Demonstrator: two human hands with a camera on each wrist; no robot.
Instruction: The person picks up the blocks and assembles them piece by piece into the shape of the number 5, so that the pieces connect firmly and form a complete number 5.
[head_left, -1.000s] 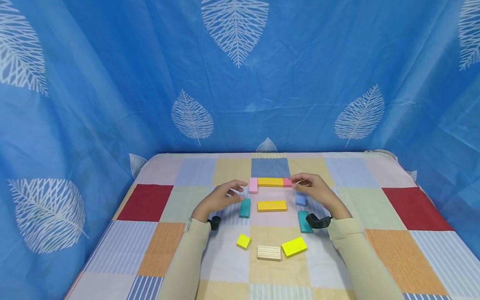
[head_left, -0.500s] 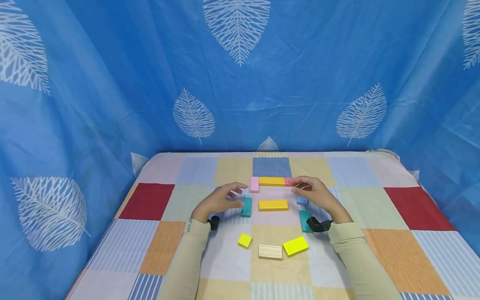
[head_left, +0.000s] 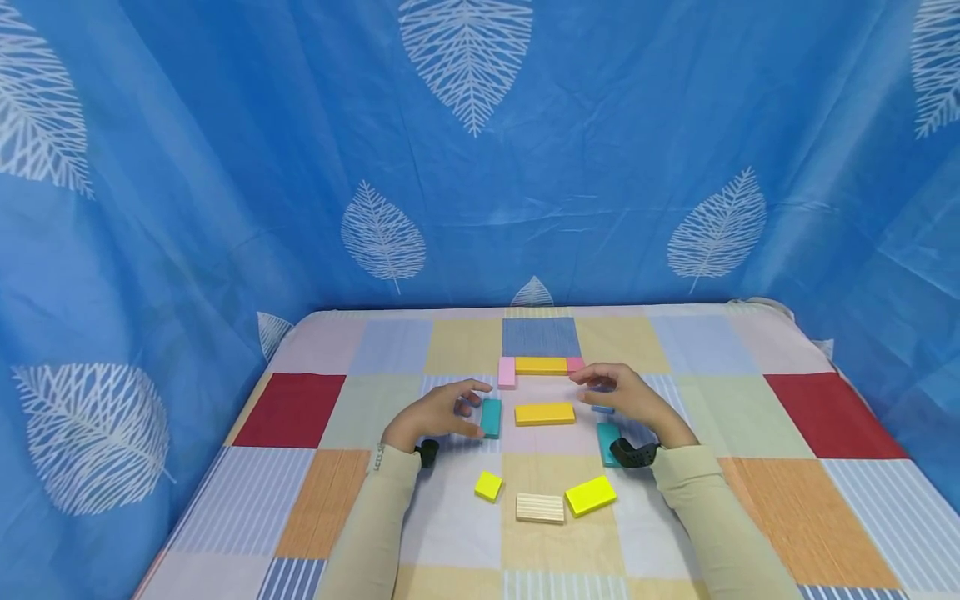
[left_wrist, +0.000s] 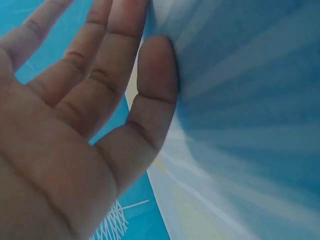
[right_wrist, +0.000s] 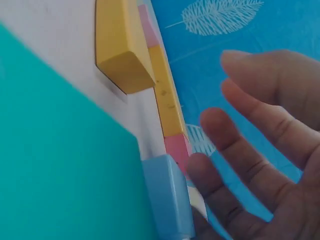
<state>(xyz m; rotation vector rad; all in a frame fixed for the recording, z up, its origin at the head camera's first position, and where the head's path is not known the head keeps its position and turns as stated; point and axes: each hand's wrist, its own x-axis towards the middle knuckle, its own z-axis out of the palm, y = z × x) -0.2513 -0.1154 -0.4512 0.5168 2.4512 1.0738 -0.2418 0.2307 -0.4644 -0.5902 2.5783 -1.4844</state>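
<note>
Clock centred on middle yellow block (head_left: 544,414). Left hand (head_left: 437,414): wide, thumb and fingers parted, holding nothing; left teal block (head_left: 491,418), at 9, just beside it, contact cannot be told. Right hand (head_left: 624,395): wide, holding nothing, partly hiding blue block (right_wrist: 169,197) at 3. Right pink block (head_left: 574,365), at 1, near its fingertips. Risks: dipping right fingers could knock right pink block off far yellow block (head_left: 541,366), at 12; careless left thumb could skew left teal block.

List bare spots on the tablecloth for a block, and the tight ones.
Bare tablecloth: between the middle amber block and striped tan block; also left of the left hand and right of the right hand. Crowded: the back row, pale pink block, rear amber block and dark pink block adjoining; also by the right hand, near the blue block and right teal block.
</note>
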